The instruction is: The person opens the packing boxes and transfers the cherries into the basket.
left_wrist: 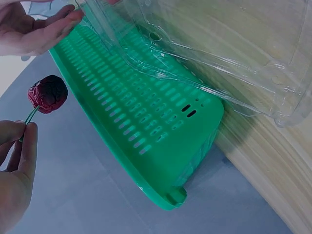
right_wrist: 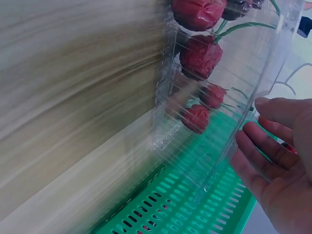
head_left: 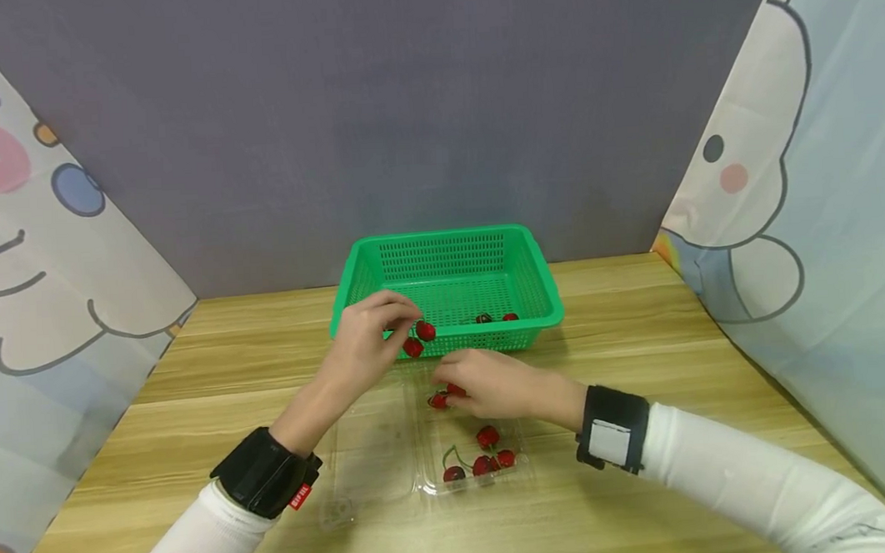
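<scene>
My left hand [head_left: 374,334] is at the near rim of a green plastic basket [head_left: 446,343]. It pinches thin green stems [left_wrist: 32,115] between thumb and fingers, and dark red cherries [head_left: 426,331] dangle from them. Over the far part of a clear plastic clamshell box [head_left: 472,484] is my right hand [head_left: 493,384], its fingers loosely bent. In the right wrist view its fingertips [right_wrist: 262,101] are right at the box wall, with two cherries [right_wrist: 196,118] inside, beyond that wall. Several more cherries [head_left: 485,465], some with stems, lie in the near end of the box.
Inside the basket a few cherries [head_left: 510,316] lie near its front wall. The box's open clear lid [head_left: 373,455] lies flat to the left on the wooden table [head_left: 627,367]. A grey panel [head_left: 435,126] stands behind, with cartoon-printed cloth [head_left: 842,164] at both sides.
</scene>
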Demonstrator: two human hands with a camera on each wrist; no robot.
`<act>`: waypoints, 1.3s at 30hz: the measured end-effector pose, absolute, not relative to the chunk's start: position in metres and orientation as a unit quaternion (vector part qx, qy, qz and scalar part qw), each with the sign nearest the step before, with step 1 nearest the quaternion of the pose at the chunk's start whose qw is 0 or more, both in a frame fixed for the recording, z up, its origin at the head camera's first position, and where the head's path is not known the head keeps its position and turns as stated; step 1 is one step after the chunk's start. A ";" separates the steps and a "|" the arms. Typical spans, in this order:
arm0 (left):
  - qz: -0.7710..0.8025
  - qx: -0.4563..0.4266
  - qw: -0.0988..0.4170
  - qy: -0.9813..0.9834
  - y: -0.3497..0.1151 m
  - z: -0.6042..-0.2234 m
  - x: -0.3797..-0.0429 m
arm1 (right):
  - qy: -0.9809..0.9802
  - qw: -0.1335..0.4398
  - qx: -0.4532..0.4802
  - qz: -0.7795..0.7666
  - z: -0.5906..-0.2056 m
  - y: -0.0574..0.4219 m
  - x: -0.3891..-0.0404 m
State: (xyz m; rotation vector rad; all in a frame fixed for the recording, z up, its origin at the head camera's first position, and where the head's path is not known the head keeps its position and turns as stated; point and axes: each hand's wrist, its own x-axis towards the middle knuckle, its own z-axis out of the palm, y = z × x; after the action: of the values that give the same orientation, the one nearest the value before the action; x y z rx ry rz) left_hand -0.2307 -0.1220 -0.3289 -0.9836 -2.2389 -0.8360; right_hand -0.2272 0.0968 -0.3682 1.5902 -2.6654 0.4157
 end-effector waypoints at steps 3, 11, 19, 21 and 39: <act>-0.316 -0.363 0.280 -0.831 -0.123 -0.329 -0.234 | -0.852 -0.002 0.509 0.119 -0.370 0.095 -0.227; -0.323 -0.358 0.285 -0.828 -0.125 -0.328 -0.238 | -0.858 -0.017 0.503 0.102 -0.372 0.091 -0.226; -0.325 -0.343 0.292 -0.832 -0.128 -0.328 -0.240 | -0.861 -0.026 0.499 0.096 -0.372 0.086 -0.222; -0.324 -0.339 0.293 -0.833 -0.128 -0.328 -0.241 | -0.859 -0.025 0.501 0.101 -0.373 0.086 -0.222; -0.328 -0.293 0.313 -0.842 -0.145 -0.329 -0.250 | -0.864 -0.007 0.491 0.111 -0.381 0.083 -0.223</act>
State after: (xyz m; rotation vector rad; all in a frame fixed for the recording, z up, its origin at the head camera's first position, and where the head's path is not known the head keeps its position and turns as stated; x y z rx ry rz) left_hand -0.2496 -0.1447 -0.3291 -0.7726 -2.2204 -0.8645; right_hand -0.2234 0.0826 -0.3809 1.5504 -2.7260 0.3494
